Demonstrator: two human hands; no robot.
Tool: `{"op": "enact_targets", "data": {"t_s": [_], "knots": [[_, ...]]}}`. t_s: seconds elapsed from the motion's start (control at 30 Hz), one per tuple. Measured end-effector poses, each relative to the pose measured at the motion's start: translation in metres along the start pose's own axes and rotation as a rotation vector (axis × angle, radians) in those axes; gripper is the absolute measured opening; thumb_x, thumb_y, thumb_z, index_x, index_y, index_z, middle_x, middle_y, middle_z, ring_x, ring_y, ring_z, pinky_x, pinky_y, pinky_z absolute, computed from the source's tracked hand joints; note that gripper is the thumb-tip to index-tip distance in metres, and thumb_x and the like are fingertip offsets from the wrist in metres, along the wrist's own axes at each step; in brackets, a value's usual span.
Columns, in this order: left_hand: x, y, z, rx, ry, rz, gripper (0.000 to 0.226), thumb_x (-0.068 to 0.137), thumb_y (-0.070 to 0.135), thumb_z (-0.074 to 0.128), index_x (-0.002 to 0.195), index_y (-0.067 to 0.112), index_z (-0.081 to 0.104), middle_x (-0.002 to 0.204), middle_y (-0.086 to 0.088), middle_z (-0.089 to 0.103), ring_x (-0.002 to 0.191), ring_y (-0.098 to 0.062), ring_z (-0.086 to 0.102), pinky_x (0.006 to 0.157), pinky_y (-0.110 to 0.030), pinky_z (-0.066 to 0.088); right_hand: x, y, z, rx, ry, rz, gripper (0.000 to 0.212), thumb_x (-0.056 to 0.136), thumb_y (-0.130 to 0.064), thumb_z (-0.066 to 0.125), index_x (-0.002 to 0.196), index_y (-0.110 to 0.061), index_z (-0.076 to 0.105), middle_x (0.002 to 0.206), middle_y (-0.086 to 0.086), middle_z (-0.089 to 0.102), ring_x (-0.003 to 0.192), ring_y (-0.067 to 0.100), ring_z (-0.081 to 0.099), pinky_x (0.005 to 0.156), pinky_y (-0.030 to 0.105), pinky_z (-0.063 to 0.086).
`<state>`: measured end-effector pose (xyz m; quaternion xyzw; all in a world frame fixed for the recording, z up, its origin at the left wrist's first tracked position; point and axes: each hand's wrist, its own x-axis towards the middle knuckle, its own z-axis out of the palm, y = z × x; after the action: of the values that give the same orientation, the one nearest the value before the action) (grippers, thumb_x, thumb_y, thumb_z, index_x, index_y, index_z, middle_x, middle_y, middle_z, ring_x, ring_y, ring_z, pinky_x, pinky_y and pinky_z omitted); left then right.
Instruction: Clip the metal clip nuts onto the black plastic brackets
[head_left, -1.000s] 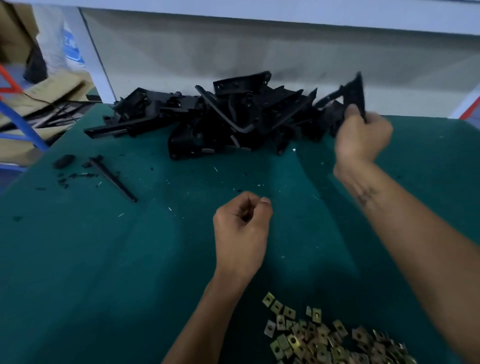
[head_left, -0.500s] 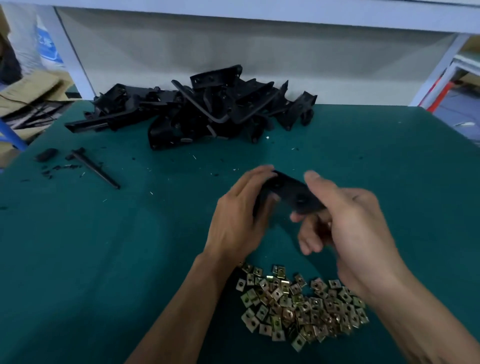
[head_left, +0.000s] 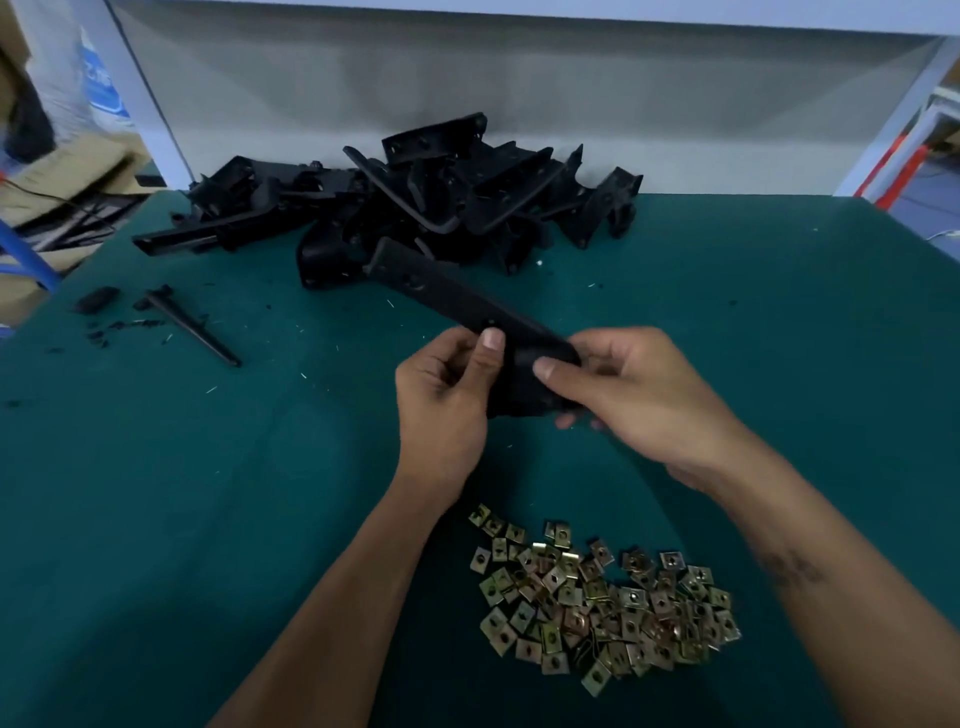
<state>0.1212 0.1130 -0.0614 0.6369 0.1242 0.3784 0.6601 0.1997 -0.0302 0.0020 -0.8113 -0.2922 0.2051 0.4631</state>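
Observation:
A long black plastic bracket (head_left: 447, 293) is held above the green table, its far end pointing up and left toward the pile. My left hand (head_left: 441, 405) grips its near part, thumb pressed on the top face by a hole. My right hand (head_left: 639, 400) grips the bracket's near end from the right, thumb on top. Whether a clip nut sits under my left fingers cannot be made out. A heap of several brass-coloured metal clip nuts (head_left: 602, 597) lies on the table just in front of both hands.
A pile of black plastic brackets (head_left: 415, 202) lies at the back of the green table (head_left: 156, 493) against a grey wall. A thin black strip (head_left: 195, 327) and small black scraps lie at the left. Cardboard and a blue frame stand beyond the left edge.
My right hand brought a bracket from the pile to the middle, and my left hand took hold of it. The bracket now points up-left, more stretched out than half a second ago.

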Motion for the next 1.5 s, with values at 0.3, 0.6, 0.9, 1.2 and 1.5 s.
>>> {"op": "enact_targets", "data": {"t_s": [0.3, 0.6, 0.9, 1.2, 1.5], "knots": [[-0.003, 0.0, 0.001, 0.197, 0.284, 0.072, 0.051, 0.103, 0.037, 0.054, 0.146, 0.02, 0.031, 0.132, 0.004, 0.041, 0.117, -0.009, 0.052, 0.089, -0.025, 0.051, 0.006, 0.005, 0.0, 0.264, 0.511, -0.012, 0.005, 0.085, -0.016, 0.069, 0.08, -0.015, 0.071, 0.073, 0.013, 0.072, 0.063, 0.016, 0.065, 0.06, 0.035, 0.054], [-0.012, 0.005, 0.008, 0.713, 0.185, 0.386, 0.067, 0.092, 0.052, 0.06, 0.146, 0.017, 0.041, 0.149, 0.001, 0.04, 0.146, -0.013, 0.029, 0.117, -0.046, 0.014, 0.014, -0.032, -0.013, -0.251, 0.202, -0.36, 0.011, 0.077, -0.028, 0.067, 0.084, -0.02, 0.07, 0.067, -0.005, 0.072, 0.061, 0.013, 0.067, 0.058, 0.04, 0.055], [0.003, 0.013, -0.01, 0.366, 0.047, 0.232, 0.042, 0.088, 0.064, 0.065, 0.099, 0.025, 0.055, 0.084, 0.018, 0.06, 0.075, -0.001, 0.056, 0.064, -0.026, 0.048, -0.004, 0.002, -0.02, 0.222, 0.074, -0.351, 0.016, 0.095, -0.026, 0.069, 0.098, -0.012, 0.077, 0.09, 0.008, 0.075, 0.081, 0.028, 0.069, 0.07, 0.04, 0.051], [0.016, 0.012, -0.032, -0.406, -0.057, -0.38, 0.012, 0.101, 0.027, 0.057, 0.09, 0.022, 0.055, 0.085, 0.005, 0.059, 0.068, -0.011, 0.059, 0.059, -0.026, 0.054, -0.075, 0.076, -0.023, -0.17, -0.329, -0.137, 0.018, 0.085, -0.037, 0.079, 0.102, -0.037, 0.076, 0.096, -0.012, 0.061, 0.089, 0.009, 0.061, 0.073, 0.018, 0.044], [0.015, 0.011, -0.03, -0.323, -0.226, -0.517, 0.012, 0.1, 0.007, 0.051, 0.111, 0.006, 0.057, 0.084, -0.003, 0.069, 0.073, -0.01, 0.067, 0.061, -0.027, 0.058, -0.066, 0.073, -0.025, -0.02, -0.25, -0.112, 0.004, 0.089, -0.026, 0.071, 0.091, -0.03, 0.07, 0.091, -0.003, 0.07, 0.082, 0.012, 0.066, 0.073, 0.023, 0.052]]}}
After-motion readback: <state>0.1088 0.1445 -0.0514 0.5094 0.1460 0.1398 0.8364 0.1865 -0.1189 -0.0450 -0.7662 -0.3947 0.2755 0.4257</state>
